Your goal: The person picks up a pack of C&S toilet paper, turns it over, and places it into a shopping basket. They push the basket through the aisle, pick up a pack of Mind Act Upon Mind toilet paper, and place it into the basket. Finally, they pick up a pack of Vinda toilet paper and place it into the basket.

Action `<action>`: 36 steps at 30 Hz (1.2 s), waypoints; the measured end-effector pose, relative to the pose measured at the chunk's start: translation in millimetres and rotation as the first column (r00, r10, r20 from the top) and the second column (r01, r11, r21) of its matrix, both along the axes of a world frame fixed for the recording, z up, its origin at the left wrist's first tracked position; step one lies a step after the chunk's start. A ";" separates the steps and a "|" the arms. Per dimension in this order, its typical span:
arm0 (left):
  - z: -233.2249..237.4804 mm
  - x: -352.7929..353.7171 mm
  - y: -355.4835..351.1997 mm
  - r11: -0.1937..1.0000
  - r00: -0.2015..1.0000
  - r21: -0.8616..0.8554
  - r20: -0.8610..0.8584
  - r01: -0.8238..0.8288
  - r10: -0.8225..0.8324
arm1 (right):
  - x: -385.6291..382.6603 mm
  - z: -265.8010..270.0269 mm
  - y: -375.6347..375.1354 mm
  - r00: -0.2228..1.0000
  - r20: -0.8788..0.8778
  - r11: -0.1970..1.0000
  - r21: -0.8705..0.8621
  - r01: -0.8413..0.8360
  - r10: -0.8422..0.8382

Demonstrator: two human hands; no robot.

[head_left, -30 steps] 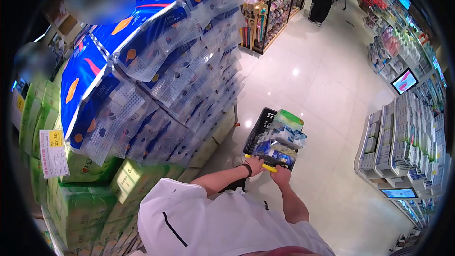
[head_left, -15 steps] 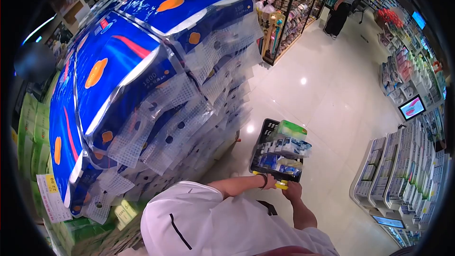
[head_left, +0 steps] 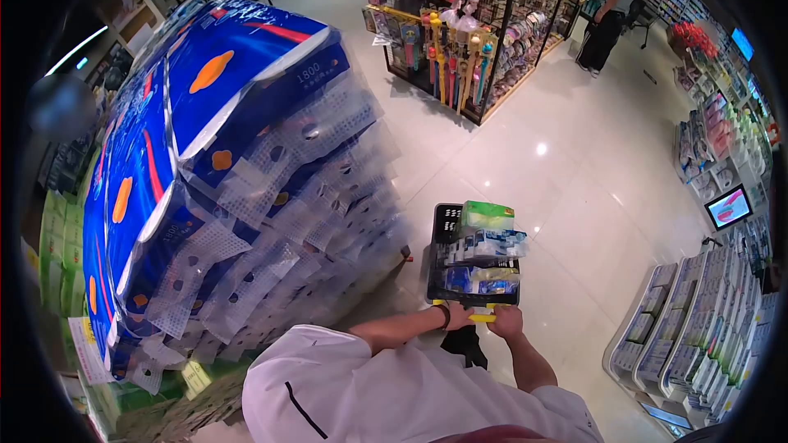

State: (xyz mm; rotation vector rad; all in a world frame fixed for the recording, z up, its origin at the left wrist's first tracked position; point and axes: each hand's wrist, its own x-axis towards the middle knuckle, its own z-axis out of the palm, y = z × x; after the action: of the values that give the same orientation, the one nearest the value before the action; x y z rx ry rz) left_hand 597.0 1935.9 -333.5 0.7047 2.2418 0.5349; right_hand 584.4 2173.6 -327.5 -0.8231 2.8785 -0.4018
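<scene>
Both of my hands grip the yellow handle (head_left: 483,318) of a black basket cart (head_left: 443,217) on the floor in front of me. My left hand (head_left: 458,315), with a dark band at the wrist, is closed around the left part. My right hand (head_left: 508,321) closes around the right end. Inside the cart lie a green package (head_left: 487,217), white-and-blue packs (head_left: 484,244) in the middle, and blue plastic-wrapped packs (head_left: 481,280) nearest the handle. Their exact contents are too small to make out.
A tall stack of blue plastic-wrapped packs (head_left: 209,74) rises close on my left. Ahead stands a rack of small hanging goods (head_left: 460,49). Shelves with rows of boxes (head_left: 698,336) line the right. A person (head_left: 607,20) stands farther off in the aisle.
The blue stack has slid left and back in view, and the hanging-goods rack shows more fully. The cart has turned straighter ahead of me, with both hands staying on its handle.
</scene>
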 end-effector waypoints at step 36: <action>20.9 -331.7 -42.6 0.761 0.770 -0.140 -0.017 -0.633 0.638 | -417.6 13.4 -123.3 0.812 0.462 0.853 0.195 -0.485 0.357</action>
State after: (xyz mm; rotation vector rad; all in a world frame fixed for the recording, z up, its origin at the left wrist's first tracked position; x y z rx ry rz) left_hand 265.3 1893.3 -312.6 -0.1751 2.4347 0.6909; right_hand 166.7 2050.3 -314.1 -1.1303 2.2011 -0.0580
